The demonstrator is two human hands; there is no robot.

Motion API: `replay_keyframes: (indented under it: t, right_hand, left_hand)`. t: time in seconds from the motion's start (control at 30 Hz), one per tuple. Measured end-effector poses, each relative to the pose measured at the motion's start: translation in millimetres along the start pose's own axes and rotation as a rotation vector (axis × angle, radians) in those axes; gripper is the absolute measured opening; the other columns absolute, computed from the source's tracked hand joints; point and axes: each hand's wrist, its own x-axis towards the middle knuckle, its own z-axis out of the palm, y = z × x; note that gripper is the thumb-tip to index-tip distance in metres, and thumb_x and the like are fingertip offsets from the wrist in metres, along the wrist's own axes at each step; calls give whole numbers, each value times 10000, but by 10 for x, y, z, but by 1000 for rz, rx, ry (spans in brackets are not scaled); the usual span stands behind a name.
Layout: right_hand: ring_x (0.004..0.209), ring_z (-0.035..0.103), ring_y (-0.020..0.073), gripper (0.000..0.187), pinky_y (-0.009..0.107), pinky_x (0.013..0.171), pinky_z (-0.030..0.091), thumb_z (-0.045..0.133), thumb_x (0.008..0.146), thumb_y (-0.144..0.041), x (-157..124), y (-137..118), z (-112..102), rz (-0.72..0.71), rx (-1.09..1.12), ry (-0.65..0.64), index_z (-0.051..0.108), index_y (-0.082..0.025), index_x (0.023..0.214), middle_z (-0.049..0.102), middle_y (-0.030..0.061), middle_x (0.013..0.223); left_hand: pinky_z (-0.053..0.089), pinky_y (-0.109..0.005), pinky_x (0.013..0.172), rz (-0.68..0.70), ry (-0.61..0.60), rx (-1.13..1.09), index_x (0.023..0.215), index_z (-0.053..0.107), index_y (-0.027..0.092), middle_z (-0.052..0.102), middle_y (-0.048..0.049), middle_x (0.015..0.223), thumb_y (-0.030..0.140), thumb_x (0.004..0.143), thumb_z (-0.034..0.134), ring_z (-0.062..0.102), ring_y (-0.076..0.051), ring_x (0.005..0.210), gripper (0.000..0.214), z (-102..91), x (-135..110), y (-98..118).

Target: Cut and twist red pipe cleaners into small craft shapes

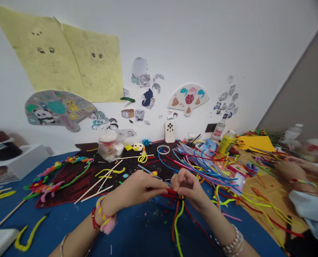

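Observation:
My left hand (137,189) and my right hand (188,187) meet over the blue table (68,221), both pinched on a bundle of pipe cleaners (175,214). The bundle is red where the fingers grip it. Orange, green and red strands hang down from it toward me. A red and pink bracelet sits on my left wrist, a beaded one on my right. The fingertips of both hands nearly touch.
A big heap of coloured pipe cleaners (201,164) lies right of my hands. Wooden sticks (100,182) and a pipe-cleaner garland (54,175) lie to the left. A plastic tub (111,146) stands at the back. Another person's hand (292,169) rests at the right.

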Motion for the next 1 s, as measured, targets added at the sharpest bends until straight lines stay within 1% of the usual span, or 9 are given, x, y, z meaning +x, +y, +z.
replay_keyframes:
  t: [0.27, 0.4, 0.53, 0.67, 0.77, 0.87, 1.0]
  right_hand:
    - [577, 452, 97, 315, 218, 541, 307, 702, 692, -168, -13, -5, 23, 44, 8, 18, 394, -199, 749, 585, -15, 671]
    - [554, 431, 86, 364, 210, 518, 283, 697, 699, -162, -13, -15, 48, 59, 18, 1, 336, -202, 727, 577, -19, 671]
    - [553, 411, 81, 360, 206, 509, 262, 683, 718, -169, -10, -16, 54, 59, 26, -20, 324, -202, 731, 568, -18, 681]
    - [570, 406, 82, 366, 209, 528, 265, 678, 729, -178, -19, -21, 52, 70, 26, -23, 312, -202, 729, 558, -16, 696]
    - [571, 394, 85, 380, 211, 529, 262, 687, 723, -213, -22, -38, 63, 86, 16, -41, 307, -204, 728, 544, -15, 699]
    - [578, 387, 93, 378, 219, 537, 267, 685, 722, -264, -14, -58, 83, 99, -4, -57, 311, -207, 729, 513, -17, 694]
    - [598, 388, 111, 374, 238, 563, 286, 670, 720, -317, -8, -63, 95, 71, -33, -36, 310, -213, 723, 478, -18, 698]
  left_hand:
    - [397, -168, 559, -1, -26, 9, 998, 662, 207, 708, -10, 775, 290, 876, 480, 599, -74, 604, 234, -7, 1, 4]
    - [402, -157, 583, -4, -40, -18, 986, 663, 194, 705, -13, 788, 282, 880, 471, 605, -75, 628, 236, -11, 5, 11]
    - [400, -153, 587, -3, -62, -25, 971, 665, 185, 698, -11, 774, 281, 886, 458, 592, -72, 618, 243, -8, 5, 7]
    - [374, -162, 551, 6, -62, 34, 963, 663, 188, 679, -2, 715, 290, 889, 449, 543, -65, 558, 248, 6, -4, -12]
    - [356, -173, 534, 24, -69, 88, 917, 671, 184, 668, 0, 681, 284, 892, 440, 516, -67, 535, 252, 23, -7, -24]
    - [356, -178, 534, 35, -73, 110, 874, 677, 174, 669, -8, 675, 289, 895, 431, 522, -72, 539, 273, 32, -7, -27]
    - [380, -170, 554, 8, -58, 89, 925, 667, 181, 676, -8, 708, 298, 899, 424, 544, -69, 562, 271, 28, -8, -28]
